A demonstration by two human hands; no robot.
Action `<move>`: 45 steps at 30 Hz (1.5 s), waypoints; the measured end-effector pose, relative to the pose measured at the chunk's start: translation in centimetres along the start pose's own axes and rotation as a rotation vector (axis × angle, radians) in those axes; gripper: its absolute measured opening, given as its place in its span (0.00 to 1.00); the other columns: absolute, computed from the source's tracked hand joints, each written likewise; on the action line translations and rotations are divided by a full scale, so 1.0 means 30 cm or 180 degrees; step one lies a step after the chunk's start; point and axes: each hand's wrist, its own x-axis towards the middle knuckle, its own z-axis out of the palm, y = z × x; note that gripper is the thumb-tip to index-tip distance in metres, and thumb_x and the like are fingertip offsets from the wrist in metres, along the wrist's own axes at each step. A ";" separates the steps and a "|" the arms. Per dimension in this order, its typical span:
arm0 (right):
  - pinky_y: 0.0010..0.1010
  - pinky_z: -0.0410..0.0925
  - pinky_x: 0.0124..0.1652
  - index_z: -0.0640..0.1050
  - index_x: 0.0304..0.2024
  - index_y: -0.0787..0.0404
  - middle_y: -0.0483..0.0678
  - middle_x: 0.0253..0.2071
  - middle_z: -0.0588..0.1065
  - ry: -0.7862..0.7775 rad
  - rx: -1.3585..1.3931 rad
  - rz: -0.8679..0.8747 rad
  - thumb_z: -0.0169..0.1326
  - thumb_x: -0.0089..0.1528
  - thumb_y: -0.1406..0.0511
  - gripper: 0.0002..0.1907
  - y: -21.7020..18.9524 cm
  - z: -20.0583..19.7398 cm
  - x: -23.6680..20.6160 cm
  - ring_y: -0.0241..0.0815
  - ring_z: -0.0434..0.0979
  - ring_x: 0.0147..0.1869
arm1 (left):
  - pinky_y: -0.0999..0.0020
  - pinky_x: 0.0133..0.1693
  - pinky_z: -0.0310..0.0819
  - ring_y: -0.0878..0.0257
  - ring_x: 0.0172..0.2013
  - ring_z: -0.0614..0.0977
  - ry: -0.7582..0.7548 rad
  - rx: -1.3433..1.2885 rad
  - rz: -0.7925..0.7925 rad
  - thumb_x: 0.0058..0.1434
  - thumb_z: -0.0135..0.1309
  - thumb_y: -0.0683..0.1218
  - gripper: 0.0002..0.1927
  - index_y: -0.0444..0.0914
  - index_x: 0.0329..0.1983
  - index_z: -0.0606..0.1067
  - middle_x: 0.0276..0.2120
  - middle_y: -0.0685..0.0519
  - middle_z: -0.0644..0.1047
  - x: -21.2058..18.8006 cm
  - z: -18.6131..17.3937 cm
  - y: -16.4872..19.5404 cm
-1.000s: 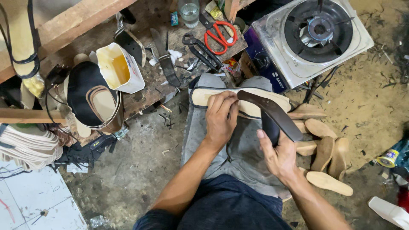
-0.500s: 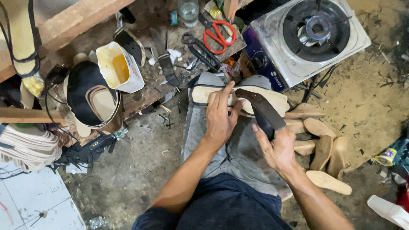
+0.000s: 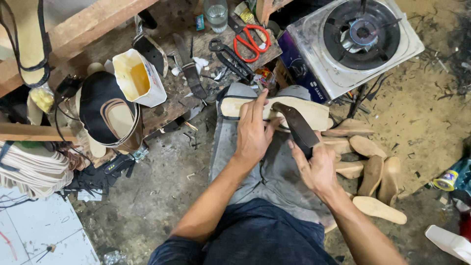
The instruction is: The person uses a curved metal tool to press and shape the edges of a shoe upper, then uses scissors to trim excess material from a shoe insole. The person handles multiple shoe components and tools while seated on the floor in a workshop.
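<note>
Sole (image 3: 299,110) lies across my knees, 12 o'clock from lap. My left hand (image 3: 252,132) presses it flat, fingers spread. My right hand (image 3: 316,167) pinches dark strap (image 3: 297,127). Step, likely: fixing strap to sole. Next needs firm pull, steady pressing.

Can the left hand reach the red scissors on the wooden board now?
Probably yes. The left hand presses the pale sole on the lap, and the red scissors lie on the board just beyond, uncovered; black pincers lie beside them.
</note>
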 end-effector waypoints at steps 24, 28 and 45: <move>0.29 0.72 0.41 0.81 0.40 0.66 0.48 0.31 0.81 -0.0172 0.0625 0.0237 0.52 0.68 0.63 0.12 0.090 -0.018 -0.119 0.37 0.80 0.36 | 0.50 0.65 0.70 0.51 0.61 0.76 -0.0720 -0.4333 -0.1928 0.69 0.60 0.52 0.35 0.31 0.71 0.62 0.61 0.43 0.73 0.096 0.000 -0.032; 0.28 0.72 0.40 0.80 0.41 0.66 0.48 0.30 0.81 -0.0325 0.0675 0.0021 0.52 0.68 0.64 0.11 0.037 0.007 -0.093 0.37 0.81 0.35 | 0.47 0.61 0.72 0.51 0.58 0.78 -0.1064 -0.5895 -0.2531 0.67 0.55 0.60 0.36 0.34 0.70 0.63 0.60 0.41 0.75 0.131 0.003 -0.073; 0.28 0.73 0.41 0.66 0.61 0.70 0.52 0.38 0.79 -0.0752 0.1865 0.0250 0.57 0.60 0.72 0.28 -0.038 0.046 -0.055 0.39 0.78 0.39 | 0.44 0.64 0.70 0.50 0.62 0.75 -0.1131 -0.5754 -0.2396 0.70 0.54 0.58 0.36 0.34 0.72 0.60 0.63 0.40 0.72 0.084 0.026 -0.132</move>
